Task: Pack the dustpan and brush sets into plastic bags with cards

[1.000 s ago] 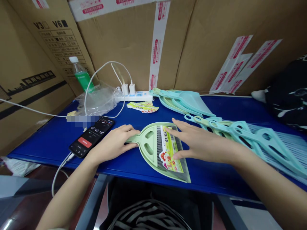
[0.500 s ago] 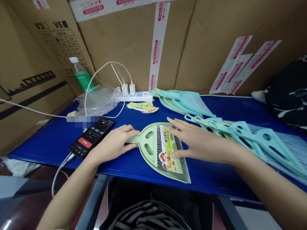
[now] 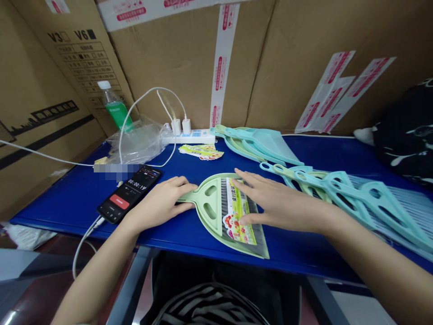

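A light green dustpan-and-brush set [image 3: 211,210] lies at the front edge of the blue table [image 3: 77,198]. A colourful paper label [image 3: 237,212] sits on its grey bristles. My left hand [image 3: 162,198] rests over the set's handle, fingers curled on it. My right hand [image 3: 274,201] lies flat and open on the label and bristles, fingers spread. A small pile of the same labels [image 3: 201,151] lies further back.
A stack of teal dustpans [image 3: 260,144] and a row of teal and green brushes [image 3: 355,194] lie to the right. A phone [image 3: 130,192] showing a timer, a plastic bag [image 3: 138,142], a power strip [image 3: 189,134] and a green bottle [image 3: 115,108] sit left. Cardboard boxes [image 3: 189,58] stand behind.
My right hand has slid slightly left across the label. The phone timer has advanced. My left hand has not moved.
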{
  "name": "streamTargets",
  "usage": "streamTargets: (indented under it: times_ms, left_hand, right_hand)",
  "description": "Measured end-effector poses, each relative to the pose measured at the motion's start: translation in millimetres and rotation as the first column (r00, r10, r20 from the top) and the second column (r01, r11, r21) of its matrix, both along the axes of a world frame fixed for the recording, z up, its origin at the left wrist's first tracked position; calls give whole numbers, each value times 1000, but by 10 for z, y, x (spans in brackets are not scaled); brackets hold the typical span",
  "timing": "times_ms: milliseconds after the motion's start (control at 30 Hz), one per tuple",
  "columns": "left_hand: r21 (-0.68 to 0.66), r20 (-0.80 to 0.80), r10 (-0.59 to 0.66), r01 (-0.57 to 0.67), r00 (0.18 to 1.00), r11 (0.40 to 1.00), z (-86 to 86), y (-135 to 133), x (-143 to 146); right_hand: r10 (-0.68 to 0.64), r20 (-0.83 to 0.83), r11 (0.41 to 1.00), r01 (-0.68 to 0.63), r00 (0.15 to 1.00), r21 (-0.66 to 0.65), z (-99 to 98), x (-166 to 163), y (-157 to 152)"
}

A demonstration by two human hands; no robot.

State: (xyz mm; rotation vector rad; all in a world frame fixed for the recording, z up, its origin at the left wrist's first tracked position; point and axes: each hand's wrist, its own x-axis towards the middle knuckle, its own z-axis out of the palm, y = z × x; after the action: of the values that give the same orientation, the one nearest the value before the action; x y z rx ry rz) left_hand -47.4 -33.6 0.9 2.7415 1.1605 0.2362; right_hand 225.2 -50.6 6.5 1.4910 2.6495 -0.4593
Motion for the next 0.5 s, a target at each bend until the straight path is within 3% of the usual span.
streamTargets:
  times_ms: [367,500]
  left_hand:
    - [26,-1,-8,8,1000,1000,2,-3,10]
    - [30,1,-16,16,1000,999,6,-1,21]
  right_hand:
    - [-2,-7,1000,2,1000,17,0,19,24]
    - [11,-34,992,-7,999,129,-52,60,111]
